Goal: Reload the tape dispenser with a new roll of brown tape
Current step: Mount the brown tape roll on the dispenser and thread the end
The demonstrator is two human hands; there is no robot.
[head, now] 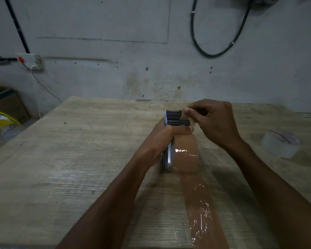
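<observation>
Hands meet over the wooden counter [79,159]. Your left hand [162,139] wraps tight around the tape dispenser [171,141], grip closed on its frame beside the mounted brown tape roll [187,155]. Your right hand [214,121] pinches the tape's loose end at the dispenser's black rollers [176,118]. A strip of brown tape [201,209] lies along the counter toward you. A clear tape roll [281,143] sits well right.

Stained grey wall [151,51] with looped black cable [214,54], wall socket [30,61], dim wooden table [70,150].
</observation>
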